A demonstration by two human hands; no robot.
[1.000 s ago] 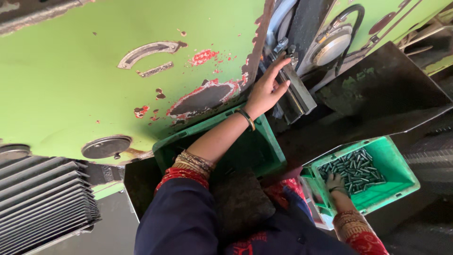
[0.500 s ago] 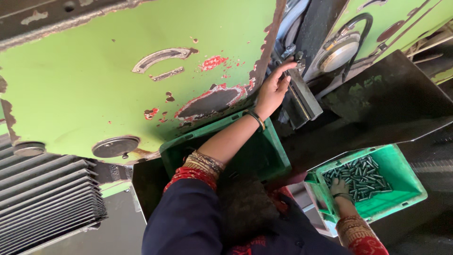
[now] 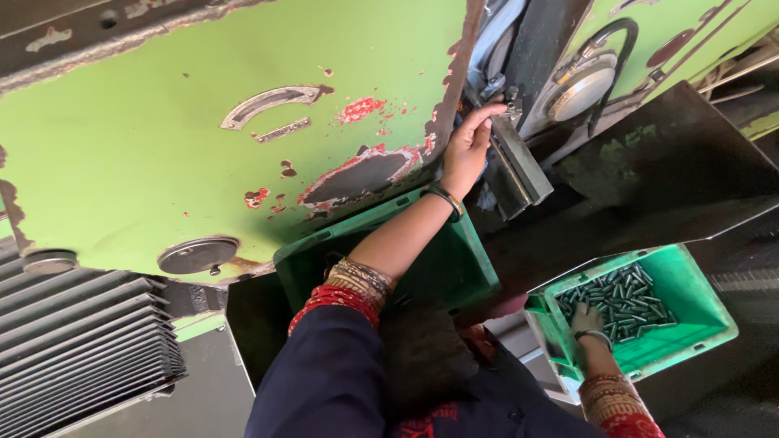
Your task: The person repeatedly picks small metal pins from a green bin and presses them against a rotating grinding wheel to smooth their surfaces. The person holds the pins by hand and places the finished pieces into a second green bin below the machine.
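My left hand (image 3: pixel 465 148) reaches up to a worn green machine (image 3: pixel 162 154), its fingertips against a small metal fixture (image 3: pixel 505 104) above a slanted grey metal chute (image 3: pixel 523 166). Whether the fingers hold a piece is hidden. My right hand (image 3: pixel 586 321) is down in a green plastic bin (image 3: pixel 698 324) at the lower right, fingers curled into a heap of small dark metal pins (image 3: pixel 625 296). Both wrists carry bangles, and the sleeves are dark blue with red cuffs.
A second green bin (image 3: pixel 454 268) sits under my left forearm, below the chute. A dark metal sheet (image 3: pixel 673 170) slopes over the right side. A round grey gauge with a black hose (image 3: pixel 580 85) is on the machine. Grey ribbed bellows (image 3: pixel 81 341) lie at the lower left.
The view has shifted slightly. My left hand stays at the fixture, its fingers a little higher on it. My right hand remains in the bin of pins.
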